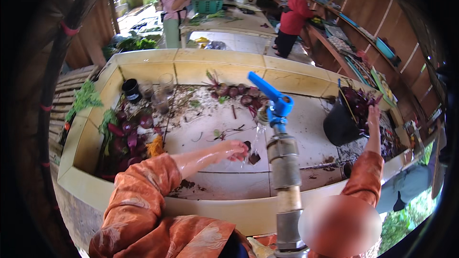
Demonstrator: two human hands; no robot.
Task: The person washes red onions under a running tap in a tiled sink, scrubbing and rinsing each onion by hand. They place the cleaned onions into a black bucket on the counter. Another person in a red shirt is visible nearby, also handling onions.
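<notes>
My left hand [236, 150] is wet, its fingers loosely bent beside the running water [257, 138] over the white-tiled basin floor [211, 150]; I see nothing held in it. Just beyond its fingertips is a dark square spot [254, 158], perhaps a drain opening. At the right, my right hand [373, 116] reaches to purple-red beets [355, 102] heaped in a tilted black bucket [339, 123]. Its fingers are at the beets, but their grip is unclear. A pipe valve with a blue lever handle [265, 86] stands between my arms.
Beets [146, 122] and an orange scrubbing mesh [155, 146] lie at the basin's left. More beets [233, 92] line the far wall, with a black cup [131, 90] and clear cups [166, 83] left of them. Two people stand beyond, near a table [244, 21] with a green crate [207, 3].
</notes>
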